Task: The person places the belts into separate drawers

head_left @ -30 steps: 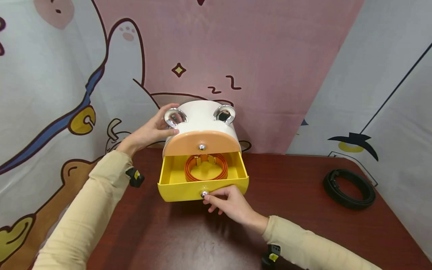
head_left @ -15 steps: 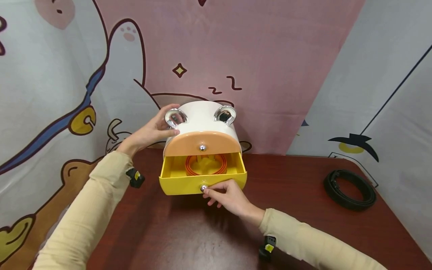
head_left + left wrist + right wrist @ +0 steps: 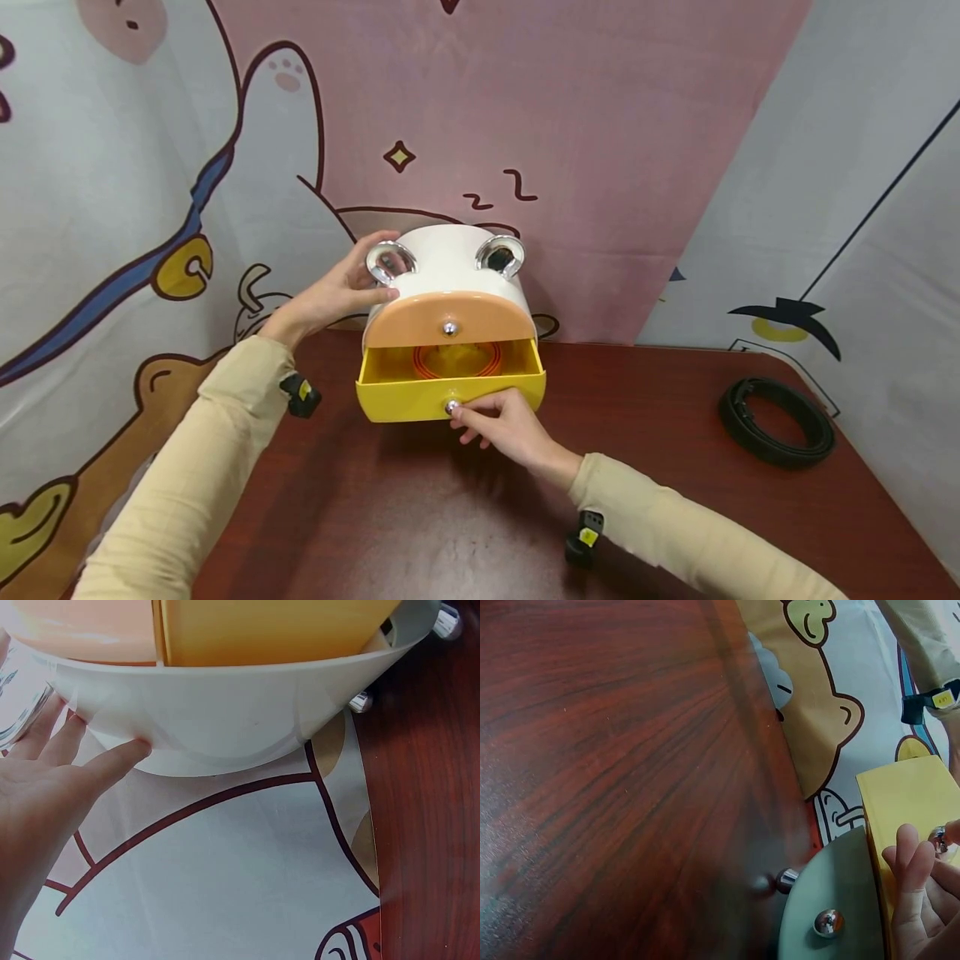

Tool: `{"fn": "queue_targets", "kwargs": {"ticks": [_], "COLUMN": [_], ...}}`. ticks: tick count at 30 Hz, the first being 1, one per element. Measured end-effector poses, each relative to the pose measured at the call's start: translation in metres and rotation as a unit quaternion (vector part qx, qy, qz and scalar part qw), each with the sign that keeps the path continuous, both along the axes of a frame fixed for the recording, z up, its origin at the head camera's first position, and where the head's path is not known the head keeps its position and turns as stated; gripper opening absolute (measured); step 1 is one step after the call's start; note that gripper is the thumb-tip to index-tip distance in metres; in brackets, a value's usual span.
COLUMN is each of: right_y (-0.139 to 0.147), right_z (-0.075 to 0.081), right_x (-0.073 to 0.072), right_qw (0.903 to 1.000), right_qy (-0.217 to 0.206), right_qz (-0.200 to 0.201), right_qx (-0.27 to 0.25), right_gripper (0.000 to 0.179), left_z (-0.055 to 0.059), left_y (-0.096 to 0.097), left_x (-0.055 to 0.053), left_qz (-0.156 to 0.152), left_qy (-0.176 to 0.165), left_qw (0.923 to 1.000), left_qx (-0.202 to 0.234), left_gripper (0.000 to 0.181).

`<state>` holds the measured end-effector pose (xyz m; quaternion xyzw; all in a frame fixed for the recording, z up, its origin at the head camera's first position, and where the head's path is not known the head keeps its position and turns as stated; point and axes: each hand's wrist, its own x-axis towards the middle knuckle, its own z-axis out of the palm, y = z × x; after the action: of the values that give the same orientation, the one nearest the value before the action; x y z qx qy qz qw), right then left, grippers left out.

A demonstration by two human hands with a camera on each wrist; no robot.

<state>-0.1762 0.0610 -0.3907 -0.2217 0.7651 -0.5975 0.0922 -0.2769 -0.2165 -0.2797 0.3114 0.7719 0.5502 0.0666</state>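
A rounded white cabinet (image 3: 453, 262) with two silver domed eyes stands on the table. Its yellow drawer (image 3: 405, 403) sticks partway out below the peach drawer (image 3: 427, 312). Inside lies a coiled orange belt (image 3: 417, 362), its far part hidden beneath the peach front. My right hand (image 3: 513, 429) pinches the yellow drawer's silver knob (image 3: 452, 407) between thumb and fingers. My left hand (image 3: 330, 287) rests on the cabinet's left side beside one silver eye (image 3: 391, 262); in the left wrist view its outstretched fingers (image 3: 120, 760) lie against the white wall.
A coiled black belt (image 3: 776, 450) lies at the table's right. A green drawer front (image 3: 806, 926) with its own knob (image 3: 829, 923) sits under the yellow one in the right wrist view. A cartoon-printed cloth (image 3: 585, 167) hangs right behind the cabinet.
The yellow drawer has slid further into the cabinet, my right hand moving inward with its knob. More of the orange belt is covered. My left hand has stayed in place.
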Motion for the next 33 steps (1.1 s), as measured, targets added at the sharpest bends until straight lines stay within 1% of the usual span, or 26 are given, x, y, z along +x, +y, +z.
{"fn": "queue_targets", "kwargs": {"ticks": [4, 10, 20, 25, 28, 33], "right_y": [-0.001, -0.002, -0.004, -0.005, -0.005, -0.008], "right_z": [0.000, -0.001, -0.002, -0.002, -0.002, -0.002], "right_x": [-0.004, -0.011, -0.023, -0.032, -0.037, -0.044], "right_qw": [1.0000, 0.9999, 0.9999, 0.9999, 0.9995, 0.9987], "right_qy": [0.000, 0.006, 0.006, 0.001, -0.003, -0.005], "right_qz": [-0.005, -0.011, -0.014, -0.017, -0.030, -0.050], "right_qx": [0.001, 0.001, 0.000, 0.000, -0.001, -0.002], "right_gripper": [0.023, 0.024, 0.025, 0.025, 0.027, 0.027], "left_z": [0.001, 0.000, 0.001, 0.001, 0.001, 0.000], "left_y": [0.001, 0.001, 0.000, 0.001, 0.001, 0.001], "left_x": [0.001, 0.001, 0.001, 0.001, 0.001, 0.000], "left_qz": [0.006, 0.010, 0.007, 0.006, 0.005, -0.002], "left_qy": [-0.010, -0.017, -0.011, -0.015, -0.019, -0.012], "left_qw": [0.9999, 0.9998, 0.9999, 0.9999, 0.9998, 0.9997], "left_qx": [0.002, 0.002, 0.000, 0.006, 0.011, 0.021], "left_gripper": [0.079, 0.079, 0.078, 0.078, 0.078, 0.077]}}
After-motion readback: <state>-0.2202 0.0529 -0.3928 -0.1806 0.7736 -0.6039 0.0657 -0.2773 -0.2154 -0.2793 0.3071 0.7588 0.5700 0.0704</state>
